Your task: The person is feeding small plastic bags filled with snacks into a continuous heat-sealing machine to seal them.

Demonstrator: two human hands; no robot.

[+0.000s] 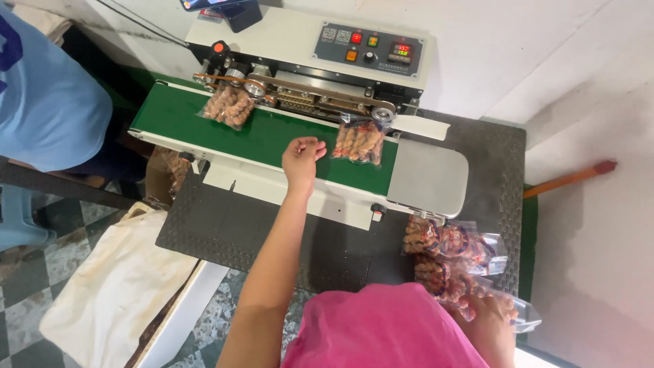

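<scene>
My left hand (302, 155) is hovering over the green conveyor belt (272, 136), fingers loosely curled, holding nothing; a snack bag (359, 142) is riding just right of it. My right hand (492, 315) is closing on another clear snack bag (470, 289), ready for feeding.

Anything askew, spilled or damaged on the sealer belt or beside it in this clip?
Nothing stands out. Two snack bags lie flat on the green belt, the left hand rests beside one, and the right hand is on the unsealed bags.
</scene>
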